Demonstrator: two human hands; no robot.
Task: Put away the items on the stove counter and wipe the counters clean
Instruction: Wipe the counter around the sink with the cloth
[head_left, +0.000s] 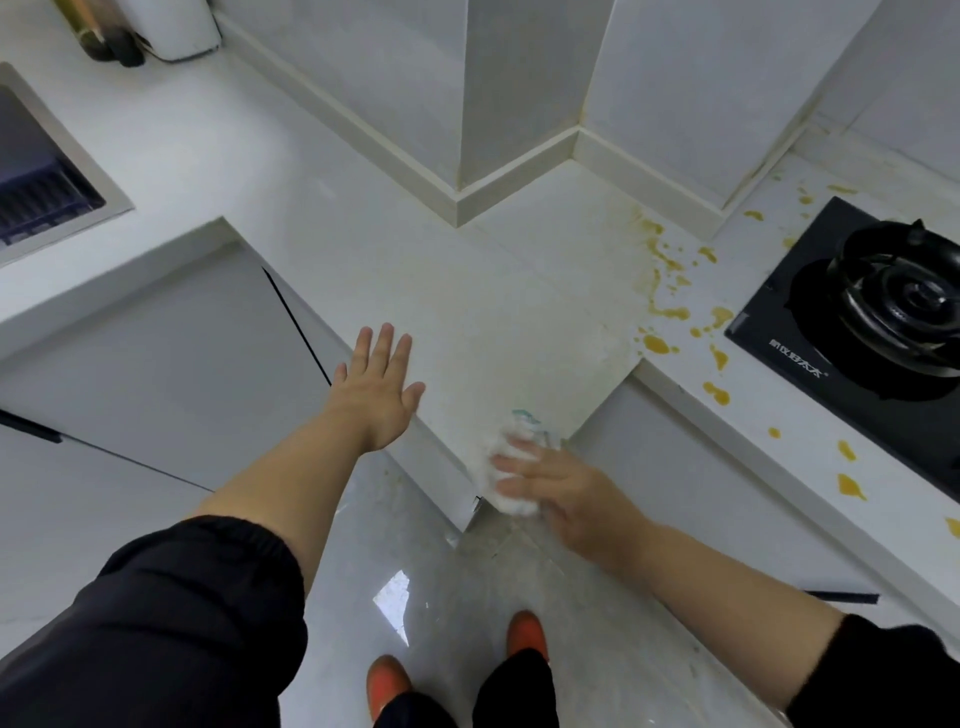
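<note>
My right hand (558, 491) holds a white cloth (506, 470) with a bit of green print against the front corner edge of the white counter (498, 312); the hand and cloth are motion-blurred. My left hand (376, 387) is spread flat, fingers straight, over the counter's front left edge, holding nothing. Yellow-orange sauce spatters (670, 291) cover the counter to the right, between the corner and the black gas stove (872, 322), and run along the counter's front strip (849, 486).
A sink with a blue rack (36, 202) lies at the left. Dark utensil handles and a white container (150, 31) stand at the back left. A wall pillar (498, 104) juts into the counter corner. My orange shoes (524, 631) stand on the glossy floor.
</note>
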